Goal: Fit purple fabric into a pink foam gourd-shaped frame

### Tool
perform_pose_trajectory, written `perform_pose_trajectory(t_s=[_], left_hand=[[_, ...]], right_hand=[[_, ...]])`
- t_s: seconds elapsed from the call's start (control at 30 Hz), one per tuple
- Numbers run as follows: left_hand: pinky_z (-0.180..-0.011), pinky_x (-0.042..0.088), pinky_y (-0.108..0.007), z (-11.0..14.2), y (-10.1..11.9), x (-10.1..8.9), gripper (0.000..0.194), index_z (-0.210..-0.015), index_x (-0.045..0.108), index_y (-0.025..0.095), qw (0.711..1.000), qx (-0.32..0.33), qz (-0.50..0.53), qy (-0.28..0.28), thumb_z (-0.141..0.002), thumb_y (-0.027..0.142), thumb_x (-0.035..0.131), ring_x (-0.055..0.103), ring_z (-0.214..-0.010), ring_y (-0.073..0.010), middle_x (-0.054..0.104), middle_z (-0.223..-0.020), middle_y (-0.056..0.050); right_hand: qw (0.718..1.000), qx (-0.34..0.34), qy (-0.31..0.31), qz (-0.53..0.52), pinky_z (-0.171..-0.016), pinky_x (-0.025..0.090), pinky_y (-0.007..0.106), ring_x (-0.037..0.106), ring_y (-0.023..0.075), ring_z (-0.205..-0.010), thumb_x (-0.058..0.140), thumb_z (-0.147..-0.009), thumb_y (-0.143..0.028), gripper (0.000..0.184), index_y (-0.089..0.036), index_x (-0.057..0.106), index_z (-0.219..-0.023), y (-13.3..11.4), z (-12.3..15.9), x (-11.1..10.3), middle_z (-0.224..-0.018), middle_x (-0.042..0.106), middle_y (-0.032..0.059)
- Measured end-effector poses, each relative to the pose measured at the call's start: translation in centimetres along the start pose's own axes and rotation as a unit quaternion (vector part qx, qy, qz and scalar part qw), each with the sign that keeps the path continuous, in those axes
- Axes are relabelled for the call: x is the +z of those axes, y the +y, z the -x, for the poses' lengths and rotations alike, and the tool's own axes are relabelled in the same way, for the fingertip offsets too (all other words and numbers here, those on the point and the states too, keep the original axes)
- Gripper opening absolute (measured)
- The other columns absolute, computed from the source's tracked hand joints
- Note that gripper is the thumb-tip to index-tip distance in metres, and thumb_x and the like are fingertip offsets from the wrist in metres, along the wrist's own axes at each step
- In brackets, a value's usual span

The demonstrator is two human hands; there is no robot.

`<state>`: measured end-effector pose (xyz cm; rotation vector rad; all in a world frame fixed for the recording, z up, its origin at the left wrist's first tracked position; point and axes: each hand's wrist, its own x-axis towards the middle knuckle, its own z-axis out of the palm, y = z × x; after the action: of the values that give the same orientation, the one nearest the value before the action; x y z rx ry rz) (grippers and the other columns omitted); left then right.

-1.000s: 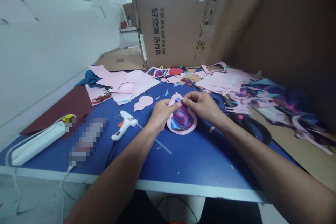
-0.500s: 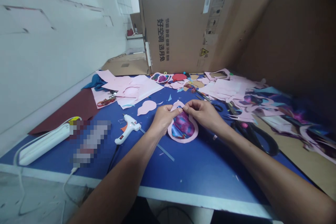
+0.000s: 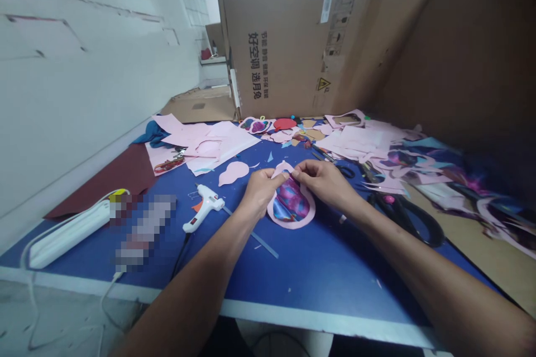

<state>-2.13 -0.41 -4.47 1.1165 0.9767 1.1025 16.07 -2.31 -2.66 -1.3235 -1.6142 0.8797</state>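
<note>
Between my hands is a gourd-shaped cutout (image 3: 312,209) with a pink border and a shiny purple-and-blue centre. My left hand (image 3: 260,189) pinches its upper left edge, thumb on the face. On the other side, my right hand (image 3: 320,178) grips the upper right edge between thumb and fingers. The narrow top of the cutout points away from me. To the left of my left hand lies a white glue gun (image 3: 204,206), and its clear glue stick (image 3: 264,242) runs out under my left wrist. A plain pink gourd-shaped piece (image 3: 233,173) rests beyond the glue gun.
Black-handled scissors (image 3: 404,217) lie right of my forearm. Pink sheets and scraps (image 3: 355,145) pile up at the back right, more pink sheets (image 3: 201,139) at the back left. A white power strip (image 3: 71,234) sits at left. A large cardboard box (image 3: 288,50) walls off the back.
Both hands keep their hold on the cutout and stay nearly in place. The view has shifted very slightly.
</note>
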Motion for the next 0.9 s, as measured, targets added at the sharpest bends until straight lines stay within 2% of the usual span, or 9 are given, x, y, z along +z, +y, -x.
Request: perform_pose_trajectory(t_s=[0.27,0.43,0.6,0.9], left_hand=[[-0.065,0.043,-0.028,0.36,0.68,0.43,0.043,-0.069,0.074,0.016,1.0,0.005,0.017,0.001,-0.054,0.043,0.104,0.057,-0.064,-0.0136,0.069,-0.069,-0.001],[-0.067,0.046,-0.028,0.04,0.41,0.09,0.038,-0.074,0.076,0.016,0.999,0.011,0.041,0.002,-0.058,0.039,0.101,0.061,-0.066,-0.014,0.072,-0.072,-0.002],[-0.065,0.043,-0.027,-0.38,0.27,-0.49,0.03,-0.076,0.078,0.016,0.999,0.009,0.047,0.021,-0.066,0.038,0.095,0.057,-0.063,-0.0121,0.07,-0.071,-0.001],[-0.062,0.045,-0.028,-0.19,0.84,-0.27,0.024,-0.072,0.075,0.017,0.994,-0.025,0.104,0.005,-0.06,0.03,0.091,0.058,-0.059,-0.0127,0.069,-0.066,-0.001]], right_hand=[[1.0,-0.002,0.0,0.005,-0.059,0.039,0.031,0.053,0.0173,-0.063,0.073,-0.086,-0.057,0.037,-0.02,0.072,-0.083,0.06,0.01,0.03,-0.07,0.07,0.0028],[1.0,-0.003,0.006,0.001,-0.059,0.039,0.031,0.054,0.0176,-0.063,0.074,-0.087,-0.054,0.035,-0.02,0.073,-0.082,-0.1,0.04,-0.04,-0.071,0.071,0.0033],[1.0,0.005,0.01,-0.018,-0.059,0.041,0.03,0.055,0.0171,-0.063,0.075,-0.084,-0.053,0.033,-0.021,0.072,-0.079,-0.37,0.03,-0.31,-0.071,0.07,0.0031],[0.998,0.037,-0.001,-0.058,-0.062,0.043,0.03,0.054,0.0163,-0.065,0.08,-0.079,-0.052,0.033,-0.02,0.071,-0.076,-0.71,0.11,-0.54,-0.072,0.069,0.0027]])
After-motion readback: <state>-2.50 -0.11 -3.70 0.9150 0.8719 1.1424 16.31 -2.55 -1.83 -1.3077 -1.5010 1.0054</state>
